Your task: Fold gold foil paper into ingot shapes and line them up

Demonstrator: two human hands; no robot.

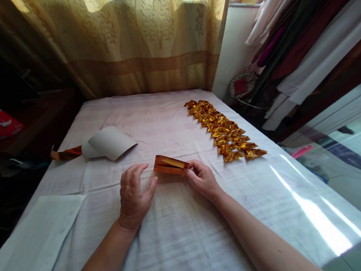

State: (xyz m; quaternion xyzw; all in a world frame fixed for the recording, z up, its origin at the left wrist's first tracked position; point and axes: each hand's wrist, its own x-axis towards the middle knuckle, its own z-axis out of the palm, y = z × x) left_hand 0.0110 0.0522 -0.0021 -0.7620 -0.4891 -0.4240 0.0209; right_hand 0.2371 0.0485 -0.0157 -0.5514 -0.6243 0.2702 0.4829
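Note:
A folded strip of shiny copper-gold foil paper (170, 167) is held just above the white cloth, its long top edge gaping a little. My right hand (203, 179) pinches its right end between thumb and fingers. Just left of the strip, my left hand (136, 190) has its thumb and fingers apart and holds nothing. Beyond my right hand, folded gold foil pieces (219, 127) lie in two slanting rows, pointed ends outward.
White cloth covers the table (165, 243). A curled grey-white sheet (112, 143) lies at the left, beside copper foil (67, 154). Flat white paper (40, 238) rests at the near left. Behind hangs a gold curtain (157, 31); clothes (313, 50) hang at the right.

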